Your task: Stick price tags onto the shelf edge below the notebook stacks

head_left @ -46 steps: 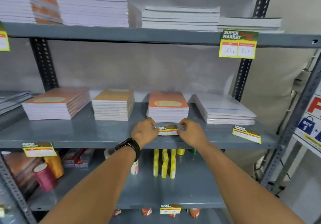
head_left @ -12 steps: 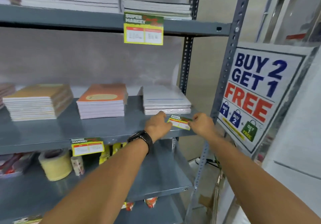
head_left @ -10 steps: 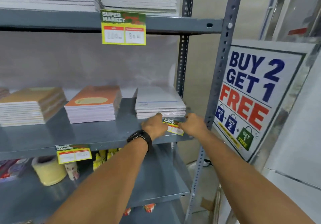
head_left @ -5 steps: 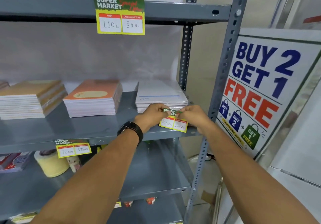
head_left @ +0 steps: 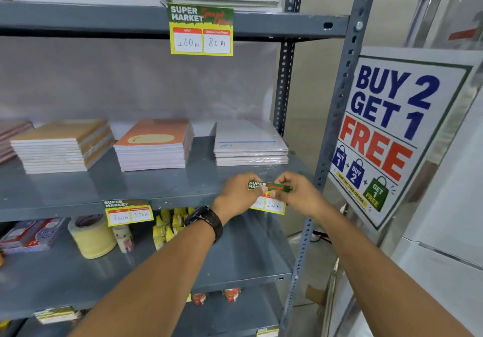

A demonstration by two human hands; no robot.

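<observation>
A green and yellow price tag [head_left: 271, 204] hangs at the front edge of the grey middle shelf [head_left: 183, 199], below the white notebook stack [head_left: 249, 144]. My left hand [head_left: 236, 195] and my right hand [head_left: 300, 193] both pinch the tag's green top strip against the shelf edge, thumbs pressing on it. Another price tag [head_left: 128, 212] is stuck on the same edge below the orange notebook stack [head_left: 154, 144]. A tan notebook stack [head_left: 60, 146] lies further left.
A larger price tag [head_left: 201, 29] hangs from the upper shelf edge under more notebook stacks. A tape roll [head_left: 91, 236] and small yellow bottles [head_left: 167, 228] sit on the shelf beneath. A steel upright [head_left: 337, 117] and a "Buy 2 Get 1 Free" poster [head_left: 392, 133] stand close on the right.
Both hands carried the tag from flat on the shelf top, in front of the white stack, down onto the front edge; it now hangs upright there. The camera view shifted right.
</observation>
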